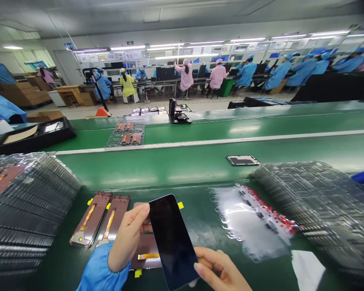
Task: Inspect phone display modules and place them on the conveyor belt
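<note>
I held a black phone panel (pixel 172 241) above the green counter (pixel 57 258), tilted, with its dark glass face toward me. My left hand (pixel 128 238), in a blue sleeve (pixel 101 270), was closed on the panel's left long edge. My right hand (pixel 221 268) gripped the lower right end, its fingertips (pixel 202 270) pressed against the edge.

Directly beneath the panel, partly hidden by it, lay a copper-brown display module (pixel 146 252) with an orange flex strip. Two similar modules (pixel 91 218) lay side by side just left of it, with yellow tape tabs (pixel 138 273) nearby. A stack of clear ribbed plastic trays (pixel 27 206) stood at my left and a second stack (pixel 315 210) at my right. Between my hands and the right stack lay a plastic sheet of small red and black parts (pixel 255 218), and a white paper sheet (pixel 306 268) lay below that stack.

Beyond the counter, a green conveyor belt (pixel 145 169) carried a single phone frame (pixel 242 160). Farther on stood a clear tray of modules (pixel 125 135) and a black fixture (pixel 176 113). Co-workers in blue gowns (pixel 279 74) sat well away in the hall
</note>
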Demonstrator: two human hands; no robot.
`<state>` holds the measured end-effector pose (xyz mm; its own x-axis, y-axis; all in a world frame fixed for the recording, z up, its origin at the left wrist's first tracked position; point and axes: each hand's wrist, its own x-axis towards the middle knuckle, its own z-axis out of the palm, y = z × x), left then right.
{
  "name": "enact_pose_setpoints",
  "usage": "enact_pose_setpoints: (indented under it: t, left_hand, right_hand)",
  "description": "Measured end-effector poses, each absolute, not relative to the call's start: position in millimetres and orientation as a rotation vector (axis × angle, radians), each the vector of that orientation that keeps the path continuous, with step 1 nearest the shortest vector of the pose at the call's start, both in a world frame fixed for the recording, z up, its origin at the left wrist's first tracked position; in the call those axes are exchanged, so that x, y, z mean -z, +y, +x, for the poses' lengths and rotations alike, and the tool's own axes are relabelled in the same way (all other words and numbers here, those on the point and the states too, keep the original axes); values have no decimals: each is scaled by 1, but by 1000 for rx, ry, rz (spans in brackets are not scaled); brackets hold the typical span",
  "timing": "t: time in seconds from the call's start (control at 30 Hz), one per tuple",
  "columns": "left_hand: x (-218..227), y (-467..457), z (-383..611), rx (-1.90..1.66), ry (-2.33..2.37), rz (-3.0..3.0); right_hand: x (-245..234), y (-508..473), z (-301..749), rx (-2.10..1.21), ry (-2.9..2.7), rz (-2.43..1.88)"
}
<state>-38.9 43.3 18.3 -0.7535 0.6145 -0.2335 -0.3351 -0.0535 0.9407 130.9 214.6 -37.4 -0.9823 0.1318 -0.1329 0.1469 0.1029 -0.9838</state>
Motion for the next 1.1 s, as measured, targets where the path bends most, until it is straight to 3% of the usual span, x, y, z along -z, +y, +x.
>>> enact_pose_setpoints:
  t: [0.17, 0.3, 0.4, 0.5, 0.63, 0.83, 1.1]
  left_hand:
    - [-24, 53, -74, -1602, 1543, 300]
    - [-15, 83, -134, -1530, 1606, 281]
    - [3, 109, -184, -1625, 1796, 210]
    - [17, 124, -223, -1652, 2028, 160]
    - [23, 116, -251, -1531, 2368, 159]
    - [17, 48, -245, -1030, 2726, 371]
    - [30, -52, -152, -291, 2872, 326]
  right_hand:
    - [43, 221, 115, 2202, 2174, 121]
    - [70, 222, 92, 2234, 2327, 361]
    - [89, 215, 82, 1932, 2775, 395]
    - [98, 201, 83, 1686, 2969, 111]
    - [103, 186, 90, 1107, 3184, -289]
    - [113, 189, 91, 733, 3221, -458]
    - [116, 196, 90, 776, 3390, -548]
